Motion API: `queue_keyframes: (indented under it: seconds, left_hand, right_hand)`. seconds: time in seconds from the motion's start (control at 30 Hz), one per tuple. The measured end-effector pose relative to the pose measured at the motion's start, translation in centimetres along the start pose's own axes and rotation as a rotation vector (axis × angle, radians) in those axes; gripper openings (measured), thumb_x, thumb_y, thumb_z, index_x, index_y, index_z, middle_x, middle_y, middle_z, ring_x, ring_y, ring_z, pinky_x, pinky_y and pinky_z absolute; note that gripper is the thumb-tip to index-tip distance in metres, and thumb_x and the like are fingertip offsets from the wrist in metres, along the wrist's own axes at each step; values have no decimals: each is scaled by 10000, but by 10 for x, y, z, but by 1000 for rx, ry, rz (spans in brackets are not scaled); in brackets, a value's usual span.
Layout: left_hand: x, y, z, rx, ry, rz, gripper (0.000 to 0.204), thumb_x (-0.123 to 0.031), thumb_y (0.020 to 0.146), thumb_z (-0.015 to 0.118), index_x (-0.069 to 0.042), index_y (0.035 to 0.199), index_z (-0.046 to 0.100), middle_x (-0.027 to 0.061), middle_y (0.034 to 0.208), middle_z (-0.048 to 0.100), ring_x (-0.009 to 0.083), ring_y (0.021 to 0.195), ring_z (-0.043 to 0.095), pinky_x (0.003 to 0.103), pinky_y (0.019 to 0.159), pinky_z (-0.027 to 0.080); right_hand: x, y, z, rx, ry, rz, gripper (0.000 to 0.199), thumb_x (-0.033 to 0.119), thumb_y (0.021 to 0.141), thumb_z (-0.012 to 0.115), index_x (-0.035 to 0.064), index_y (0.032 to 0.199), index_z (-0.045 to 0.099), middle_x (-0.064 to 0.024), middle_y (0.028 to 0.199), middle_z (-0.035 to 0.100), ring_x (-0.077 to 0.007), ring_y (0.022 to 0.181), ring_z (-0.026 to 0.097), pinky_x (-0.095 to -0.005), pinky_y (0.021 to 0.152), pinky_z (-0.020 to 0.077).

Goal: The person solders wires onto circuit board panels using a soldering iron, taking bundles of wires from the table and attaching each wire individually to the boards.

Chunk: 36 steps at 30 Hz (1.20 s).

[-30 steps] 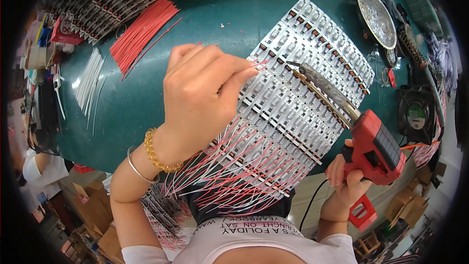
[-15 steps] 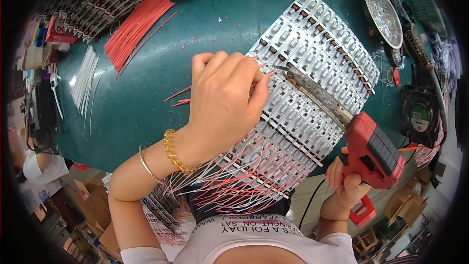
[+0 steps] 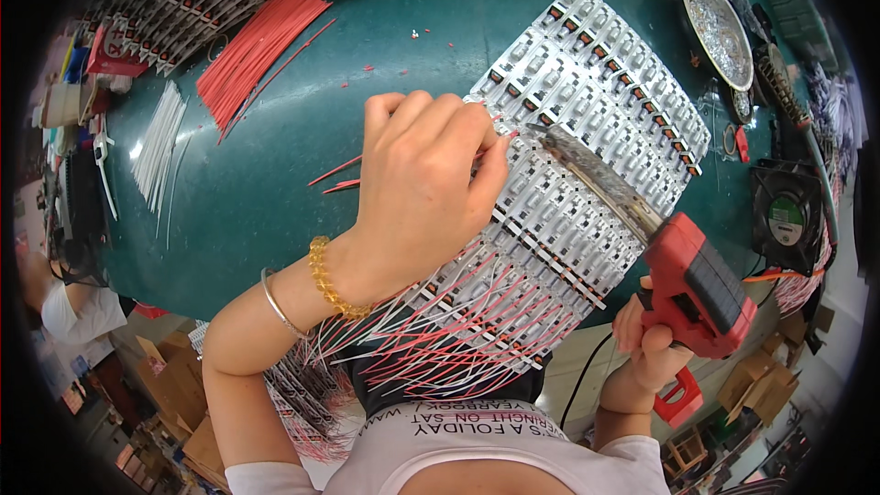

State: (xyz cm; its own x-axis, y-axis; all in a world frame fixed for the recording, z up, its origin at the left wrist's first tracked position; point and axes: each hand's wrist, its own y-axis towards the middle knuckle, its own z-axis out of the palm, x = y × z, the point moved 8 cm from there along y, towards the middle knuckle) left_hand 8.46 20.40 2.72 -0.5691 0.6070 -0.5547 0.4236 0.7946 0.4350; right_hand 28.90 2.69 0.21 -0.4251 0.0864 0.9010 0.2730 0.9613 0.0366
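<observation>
Pinching red wires (image 3: 344, 185) at left edge of board (image 3: 550, 206), my left hand (image 3: 426, 170) clamped; right hand (image 3: 649, 348) wrapped round soldering iron (image 3: 687, 266), tip over board. Right hand drifting could burn left hand.

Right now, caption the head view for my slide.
Left fingers hold thin red wires over a silvery rectangular panel; right fingers grip a red soldering gun.

"How's the light?"
"Bright, with glare on the table (image 3: 247, 215) at left, beside the white wires (image 3: 160, 135)."
"And focus?"
"Fairly sharp on the board (image 3: 591, 82); table edges curve, corners fall black."
</observation>
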Motion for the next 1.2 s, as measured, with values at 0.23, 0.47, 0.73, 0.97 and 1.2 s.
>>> queue_keyframes:
  seconds: [0.23,0.47,0.73,0.97,1.2]
  left_hand:
    - [0,-1,0,39,19,3,158,-85,738,653,-75,673,510,27,644,499,215,619,458,348,687,329]
    - [6,3,-4,155,-216,-130,87,-21,717,676,-53,762,608,34,660,558,194,629,500,308,721,372]
    - [-19,0,-2,87,272,133,114,-19,724,663,-50,794,579,40,718,548,237,686,516,367,812,380]
    - [-14,-3,6,69,66,37,133,-35,710,639,-52,777,526,60,797,511,245,799,477,382,780,345]
    - [-13,-3,7,58,80,36,156,-19,687,654,-68,750,520,42,803,533,234,795,483,357,741,339]
  right_hand:
    - [13,11,13,-90,440,147,762,496,790,618,-123,1178,400,18,484,413,-76,376,396,-212,394,333]
    - [13,12,11,-85,497,109,769,485,792,622,-130,1190,386,9,481,417,-83,371,399,-216,390,343]
    - [16,12,9,-78,505,103,775,493,788,624,-131,1184,391,5,469,419,-87,367,405,-220,384,351]
    - [15,9,11,-113,497,120,778,501,779,629,-135,1165,401,5,467,418,-89,366,409,-221,385,360]
    - [13,7,12,-90,487,156,697,478,788,638,-117,1090,438,6,476,419,-90,371,407,-218,389,360]
